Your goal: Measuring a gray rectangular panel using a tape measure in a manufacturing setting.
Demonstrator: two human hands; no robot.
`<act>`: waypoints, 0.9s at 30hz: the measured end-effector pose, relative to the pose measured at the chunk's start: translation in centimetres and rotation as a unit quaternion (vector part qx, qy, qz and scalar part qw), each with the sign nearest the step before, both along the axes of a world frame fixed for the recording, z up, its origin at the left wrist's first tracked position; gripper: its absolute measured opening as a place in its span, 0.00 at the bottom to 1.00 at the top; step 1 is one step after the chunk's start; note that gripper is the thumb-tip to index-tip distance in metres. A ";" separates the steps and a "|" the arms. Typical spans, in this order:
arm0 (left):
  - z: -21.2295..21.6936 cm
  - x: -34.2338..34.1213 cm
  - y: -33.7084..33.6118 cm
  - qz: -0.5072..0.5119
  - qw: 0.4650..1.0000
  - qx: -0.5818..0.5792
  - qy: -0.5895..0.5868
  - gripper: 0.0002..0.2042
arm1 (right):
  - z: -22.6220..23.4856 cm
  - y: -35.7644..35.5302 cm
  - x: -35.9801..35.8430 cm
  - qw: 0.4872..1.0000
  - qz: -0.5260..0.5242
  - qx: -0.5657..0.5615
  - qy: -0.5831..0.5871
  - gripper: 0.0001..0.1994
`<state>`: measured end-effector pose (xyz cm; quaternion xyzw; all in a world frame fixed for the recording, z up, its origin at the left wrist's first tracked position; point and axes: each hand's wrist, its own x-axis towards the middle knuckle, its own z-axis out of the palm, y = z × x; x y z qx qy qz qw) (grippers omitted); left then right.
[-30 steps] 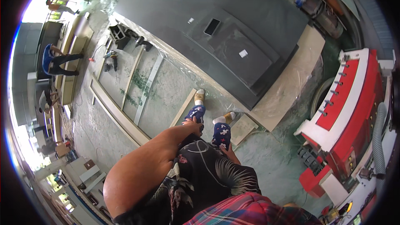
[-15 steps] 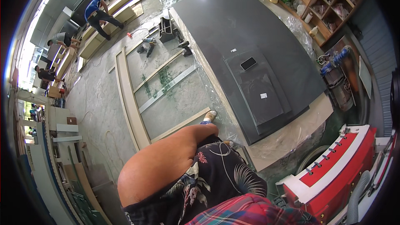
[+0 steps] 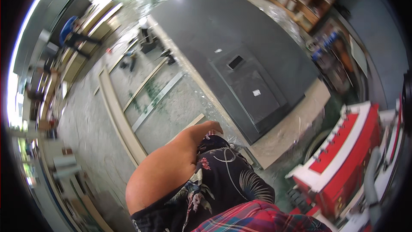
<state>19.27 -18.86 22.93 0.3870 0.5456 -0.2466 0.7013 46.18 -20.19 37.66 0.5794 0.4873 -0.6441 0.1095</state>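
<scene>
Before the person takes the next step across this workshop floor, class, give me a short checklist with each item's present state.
1. Left arm in view: ok, bent at the hip; hand mostly hidden against the patterned shorts.
2. Right hand in view: not ok, out of frame.
3. Hands free of tools: cannot tell.
4. Floor ahead free of trip hazards: not ok, long wooden strips lie across the concrete.
5. Large grey panel lying flat: ok.
6. Co-worker in blue at a distance: ok, far off at the left.
</scene>
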 end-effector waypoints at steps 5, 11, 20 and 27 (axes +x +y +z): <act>-3.8 -9.1 -1.8 -0.334 0.806 0.489 -0.006 0.15 | 1.1 -7.5 3.7 0.957 -0.278 -0.081 0.007 0.41; -4.5 -17.8 -0.7 -0.231 0.903 0.360 -0.033 0.17 | 1.0 -19.5 1.9 0.776 -0.615 -0.117 0.076 0.42; -2.2 -21.2 5.7 -0.532 0.705 0.447 -0.146 0.14 | -1.4 -33.8 -6.7 0.584 -0.805 -0.106 0.002 0.42; 0.1 -17.8 12.6 -0.221 0.911 0.330 -0.114 0.18 | -0.9 -38.9 -15.3 0.481 -0.863 -0.147 -0.040 0.38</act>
